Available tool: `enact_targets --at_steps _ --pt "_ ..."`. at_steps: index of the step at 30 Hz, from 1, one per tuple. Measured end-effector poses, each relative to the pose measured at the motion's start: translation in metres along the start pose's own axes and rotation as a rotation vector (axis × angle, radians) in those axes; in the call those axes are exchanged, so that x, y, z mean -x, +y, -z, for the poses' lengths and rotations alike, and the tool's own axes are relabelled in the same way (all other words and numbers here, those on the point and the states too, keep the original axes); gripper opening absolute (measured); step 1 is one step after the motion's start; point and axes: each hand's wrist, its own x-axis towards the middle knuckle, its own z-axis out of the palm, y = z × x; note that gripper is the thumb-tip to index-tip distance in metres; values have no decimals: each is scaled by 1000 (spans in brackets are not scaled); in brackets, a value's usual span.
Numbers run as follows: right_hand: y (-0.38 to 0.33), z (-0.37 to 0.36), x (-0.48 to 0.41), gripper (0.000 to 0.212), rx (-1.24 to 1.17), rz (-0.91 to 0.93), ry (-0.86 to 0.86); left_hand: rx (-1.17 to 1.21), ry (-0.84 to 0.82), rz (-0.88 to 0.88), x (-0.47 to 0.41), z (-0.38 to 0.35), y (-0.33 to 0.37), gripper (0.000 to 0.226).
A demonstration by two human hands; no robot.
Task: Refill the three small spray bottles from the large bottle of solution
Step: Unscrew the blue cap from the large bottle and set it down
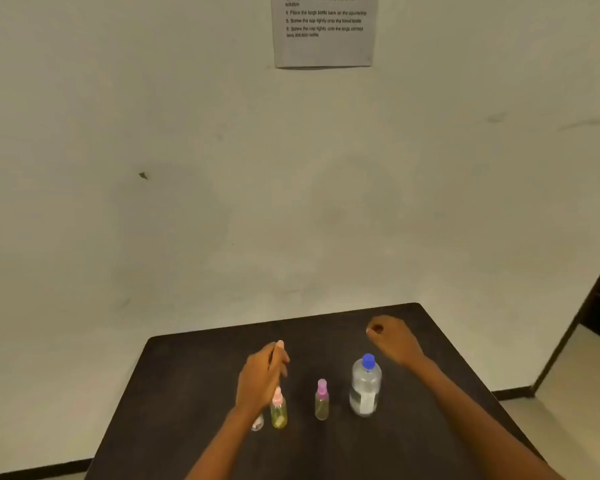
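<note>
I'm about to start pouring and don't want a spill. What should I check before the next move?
1. Large bottle upright on the table: ok.
2. Its blue cap off for pouring: not ok, it is on.
3. Spray tops off: not ok; the pink-topped bottle and purple-topped bottle are both capped.
4. Third small bottle ready: cannot tell, the left forearm hides most of it.
5. Hands free: ok; the left hand holds nothing with its fingers extended, and the right hand is curled and looks empty.
</note>
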Motion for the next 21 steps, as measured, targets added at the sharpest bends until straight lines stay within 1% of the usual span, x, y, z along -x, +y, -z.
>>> enact_targets --at_steps 2,4,6,8,11,14,18,20,21 --pt "13 -4 4 10 -22 -27 -59 156 -72 71 7 -19 -1 33" --pt "28 -9 7 5 -7 -36 -135 245 -113 110 11 -41 -3 26" --pt "38 -12 5 3 -20 -35 -172 242 -167 119 10 -62 -3 17" --pt "45 -11 0 8 -27 -17 -220 187 -211 105 6 -83 1 11" --pt "57 -14 -8 15 -54 8 -282 66 -238 105 1 -111 6 21" --pt "67 -18 -13 14 -72 51 -325 -6 -295 124 -5 -136 15 35" --pt "75 -22 -19 14 -109 81 -376 -99 -276 137 -9 -163 23 51" --pt "77 -25 -22 17 -98 108 -374 -115 -262 156 -14 -172 28 52" --pt "77 -25 -24 18 -81 123 -368 -123 -256 165 -17 -176 29 48"
